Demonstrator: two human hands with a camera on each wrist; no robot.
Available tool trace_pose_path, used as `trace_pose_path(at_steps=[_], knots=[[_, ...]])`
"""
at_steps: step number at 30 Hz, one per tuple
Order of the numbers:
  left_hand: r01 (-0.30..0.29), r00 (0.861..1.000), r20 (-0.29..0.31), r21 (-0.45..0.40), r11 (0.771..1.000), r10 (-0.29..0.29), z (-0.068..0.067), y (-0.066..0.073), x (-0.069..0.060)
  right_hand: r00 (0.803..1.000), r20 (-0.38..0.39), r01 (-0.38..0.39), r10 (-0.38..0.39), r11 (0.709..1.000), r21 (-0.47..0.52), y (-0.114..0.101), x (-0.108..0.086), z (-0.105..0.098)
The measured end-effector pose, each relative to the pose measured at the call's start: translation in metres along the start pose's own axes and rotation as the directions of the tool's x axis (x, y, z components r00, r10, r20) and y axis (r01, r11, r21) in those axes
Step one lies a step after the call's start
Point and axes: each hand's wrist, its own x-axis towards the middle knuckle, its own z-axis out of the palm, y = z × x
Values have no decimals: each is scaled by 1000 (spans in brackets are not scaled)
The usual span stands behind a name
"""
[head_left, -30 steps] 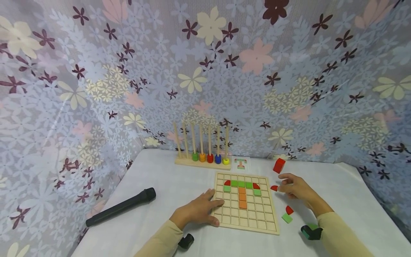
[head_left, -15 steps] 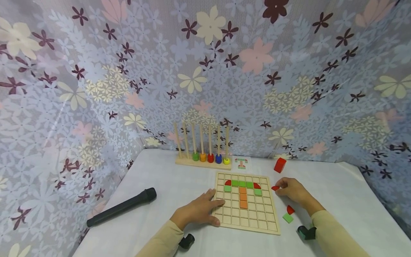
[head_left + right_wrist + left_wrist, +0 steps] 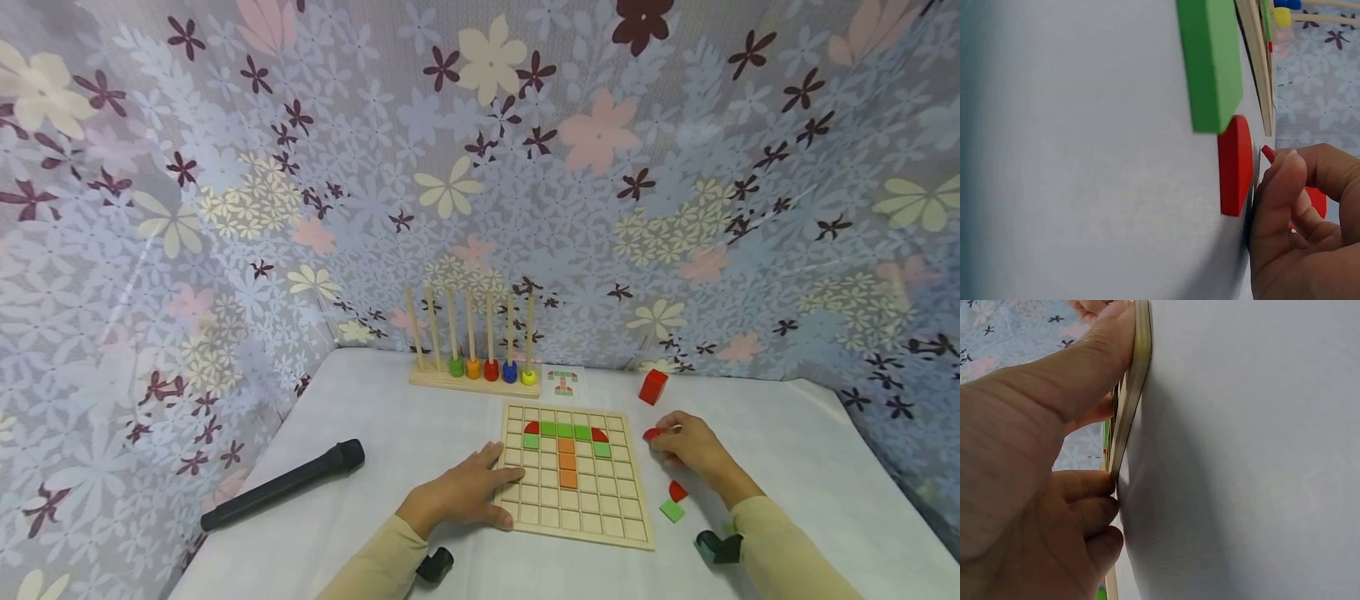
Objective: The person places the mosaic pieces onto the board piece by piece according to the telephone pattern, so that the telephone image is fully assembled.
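Observation:
In the head view a wooden grid board point(image 3: 611, 506) lies on the table. Red, green and orange tiles form a T-like figure in its cells. My left hand point(image 3: 467, 490) rests spread on the board's left side, with the thumb by the near left corner. To the right of the board, my right hand point(image 3: 696, 450) pinches a red quarter-round tile point(image 3: 651, 434) between thumb and finger. The fingertips hide part of that tile. Nearer me lie another red quarter-round tile point(image 3: 678, 492) and a green square tile point(image 3: 672, 510); both look large in the right wrist view.
Behind the board stand a peg abacus point(image 3: 474, 381) with coloured beads and a pattern card point(image 3: 564, 382). A red block point(image 3: 653, 387) is at the back right. One black microphone-like stick point(image 3: 285, 485) lies at left. Another green piece point(image 3: 729, 527) is partly hidden by the right sleeve.
My right hand has closed its thumb and finger on the red quarter-round tile and shifted it slightly right, away from the board. My left hand stays where it was.

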Motion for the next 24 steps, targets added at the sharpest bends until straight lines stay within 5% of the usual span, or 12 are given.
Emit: trace_pose_path(at_steps=[6, 13, 24], knots=[[-8, 1000, -3, -9, 1000, 8, -1, 0, 0, 998, 57, -8, -3, 979, 202, -5, -7, -3], [-13, 1000, -5, -8, 1000, 13, -1, 1, 0, 994, 97, 4, -46, 917, 398, -11, -14, -5], [-8, 1000, -2, 3, 1000, 8, 0, -1, 0, 985, 69, 108, -160, 871, 480, -31, -34, 6]])
